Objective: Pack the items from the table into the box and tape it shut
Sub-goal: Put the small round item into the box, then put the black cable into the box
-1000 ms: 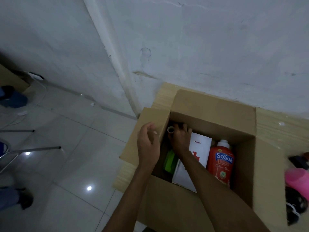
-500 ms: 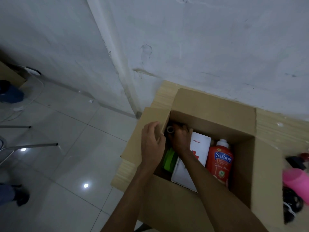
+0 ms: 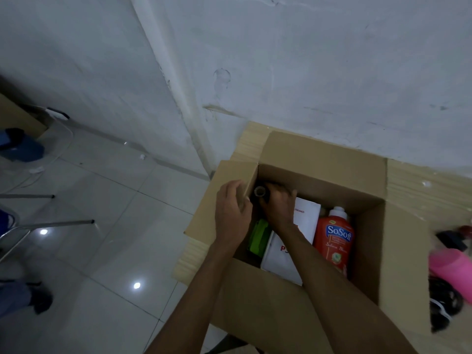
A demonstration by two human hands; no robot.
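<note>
In the open brown cardboard box [image 3: 319, 159] on the pale wood table [image 3: 408, 185]: orange SoSoft bottle [image 3: 333, 241] upright at right, white card pack [image 3: 288, 254] mid, green item [image 3: 259, 237] at left. Beyond, my right hand [image 3: 278, 208] is curled round a small dark cylinder w/ pale end [image 3: 260, 192] in the far-left corner. My left hand [image 3: 232, 215], fingers bent, rests at the left flap; can't tell if it grips.
</note>
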